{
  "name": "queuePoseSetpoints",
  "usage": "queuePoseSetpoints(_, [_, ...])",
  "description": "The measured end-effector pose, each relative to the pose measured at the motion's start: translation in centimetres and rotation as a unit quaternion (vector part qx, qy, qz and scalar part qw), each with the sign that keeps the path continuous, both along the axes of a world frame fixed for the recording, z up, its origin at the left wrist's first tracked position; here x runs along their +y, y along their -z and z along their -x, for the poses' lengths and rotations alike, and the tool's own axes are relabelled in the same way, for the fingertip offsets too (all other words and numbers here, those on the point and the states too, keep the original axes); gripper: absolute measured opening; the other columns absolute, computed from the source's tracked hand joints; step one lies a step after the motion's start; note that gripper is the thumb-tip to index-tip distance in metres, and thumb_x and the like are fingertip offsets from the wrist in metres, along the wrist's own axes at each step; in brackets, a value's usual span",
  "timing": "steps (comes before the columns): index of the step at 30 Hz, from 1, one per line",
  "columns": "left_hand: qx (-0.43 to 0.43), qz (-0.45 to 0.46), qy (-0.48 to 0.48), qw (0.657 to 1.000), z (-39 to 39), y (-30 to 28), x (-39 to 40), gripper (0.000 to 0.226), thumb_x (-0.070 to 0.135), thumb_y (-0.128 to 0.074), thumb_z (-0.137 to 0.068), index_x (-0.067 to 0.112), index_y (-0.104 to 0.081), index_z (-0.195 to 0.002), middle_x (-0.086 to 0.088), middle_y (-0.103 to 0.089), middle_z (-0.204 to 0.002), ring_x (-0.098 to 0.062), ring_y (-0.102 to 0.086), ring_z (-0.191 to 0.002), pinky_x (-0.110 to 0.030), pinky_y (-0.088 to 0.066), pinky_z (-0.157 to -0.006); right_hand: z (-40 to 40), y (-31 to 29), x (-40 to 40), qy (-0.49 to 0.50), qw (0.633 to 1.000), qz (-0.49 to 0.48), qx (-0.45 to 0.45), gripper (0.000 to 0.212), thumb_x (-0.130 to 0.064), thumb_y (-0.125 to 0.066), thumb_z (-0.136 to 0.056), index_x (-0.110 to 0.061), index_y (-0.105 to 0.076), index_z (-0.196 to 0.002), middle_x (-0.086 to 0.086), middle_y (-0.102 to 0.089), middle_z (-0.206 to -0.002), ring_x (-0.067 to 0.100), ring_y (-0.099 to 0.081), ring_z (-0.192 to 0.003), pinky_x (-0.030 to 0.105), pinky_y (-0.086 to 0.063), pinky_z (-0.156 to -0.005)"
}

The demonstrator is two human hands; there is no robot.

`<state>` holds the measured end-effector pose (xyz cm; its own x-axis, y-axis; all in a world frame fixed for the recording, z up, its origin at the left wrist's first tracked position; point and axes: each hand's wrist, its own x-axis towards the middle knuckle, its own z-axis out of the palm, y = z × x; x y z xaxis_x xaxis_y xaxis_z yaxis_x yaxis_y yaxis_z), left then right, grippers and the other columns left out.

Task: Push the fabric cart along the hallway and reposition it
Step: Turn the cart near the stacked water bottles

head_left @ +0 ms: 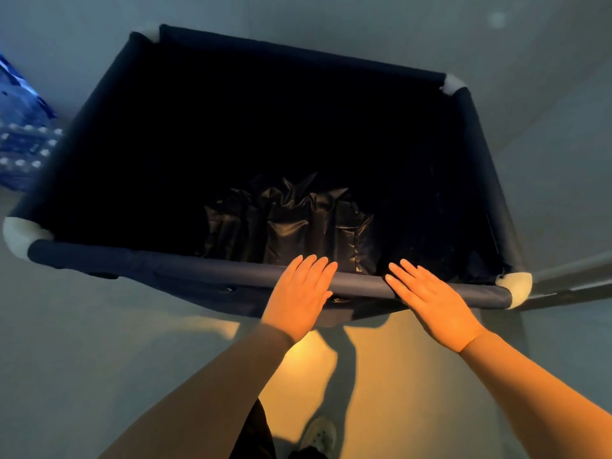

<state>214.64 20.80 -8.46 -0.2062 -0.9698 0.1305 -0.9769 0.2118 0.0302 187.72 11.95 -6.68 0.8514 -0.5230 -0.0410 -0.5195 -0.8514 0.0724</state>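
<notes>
A dark blue fabric cart (185,265) with white corner joints fills the middle of the view, seen from above. Its inside is deep and dark, with crumpled dark bags (291,223) at the bottom near me. My left hand (299,294) lies flat, palm down, on the cart's near rail, fingers straight and not wrapped around it. My right hand (430,299) lies flat on the same rail further right, fingers extended and pointing up-left.
A blue shrink-wrapped pack of bottles (23,127) sits on the floor beside the cart's left side. A light wall with a grey rail or skirting (569,279) runs close to the cart's right corner. My shoe (319,433) is on the grey floor below.
</notes>
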Motion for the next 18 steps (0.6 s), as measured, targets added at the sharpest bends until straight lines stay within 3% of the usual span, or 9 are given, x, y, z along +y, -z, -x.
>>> queuePoseSetpoints(5, [0.005,-0.015,-0.014,1.000,3.7,-0.4,0.2,0.056,0.034,-0.049,-0.093,0.009,-0.033,-0.140,-0.010,-0.049,-0.136,-0.029,-0.041,-0.126,-0.043,-0.024,-0.109,1.9,0.0,1.9,0.135,0.989,-0.024,-0.046,0.095,0.023,-0.061,-0.064,-0.010,-0.023,-0.145,0.014,-0.027,-0.151,0.034,-0.018,-0.140,0.050,-0.022,-0.111])
queuePoseSetpoints(10, [-0.034,-0.042,0.074,0.996,5.6,-0.7,-0.6,0.076,0.012,-0.047,-0.089,0.009,0.003,-0.146,-0.011,-0.024,-0.151,-0.028,-0.020,-0.137,-0.040,-0.004,-0.113,3.9,-0.2,2.1,0.230,0.967,-0.056,-0.093,0.056,-0.013,-0.048,-0.095,-0.018,-0.025,-0.146,0.007,-0.024,-0.154,0.025,-0.011,-0.143,0.042,-0.009,-0.115])
queuePoseSetpoints(12, [-0.031,-0.034,0.142,0.989,5.6,-1.0,-1.9,0.076,0.005,-0.044,-0.090,0.012,0.006,-0.146,-0.009,-0.017,-0.154,-0.025,-0.014,-0.139,-0.037,-0.001,-0.113,4.8,-0.3,1.9,0.258,0.959,-0.063,-0.095,0.051,-0.024,-0.041,-0.098,-0.019,-0.025,-0.146,0.006,-0.021,-0.155,0.023,-0.006,-0.144,0.042,-0.006,-0.115])
queuePoseSetpoints(18, [-0.015,-0.084,0.260,0.962,6.7,-1.4,-5.6,0.058,0.026,-0.033,-0.102,0.019,0.003,-0.147,-0.002,-0.009,-0.157,-0.019,-0.005,-0.142,-0.031,-0.002,-0.112,7.6,-0.1,0.7,0.292,0.951,-0.067,-0.076,0.052,-0.040,-0.026,-0.098,-0.020,-0.025,-0.146,0.006,-0.020,-0.155,0.022,-0.003,-0.144,0.043,-0.004,-0.116])
